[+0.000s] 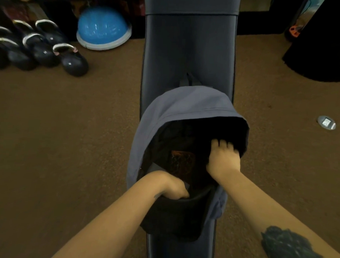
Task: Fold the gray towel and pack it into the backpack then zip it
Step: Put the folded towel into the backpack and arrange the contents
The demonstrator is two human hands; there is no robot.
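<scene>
Backpack, black with an open mouth, lies on the padded counter, with the gray towel draped over its far side and not visibly folded. Left hand has its grip closed on the near rim of the opening. Right hand reaches into the mouth with fingers curled over the far edge; whether that grip pinches towel or bag lining cannot be told. Judged step: spreading the opening for packing. Next move calls for gathering the towel compactly, pushing it inside, then finding the zipper.
</scene>
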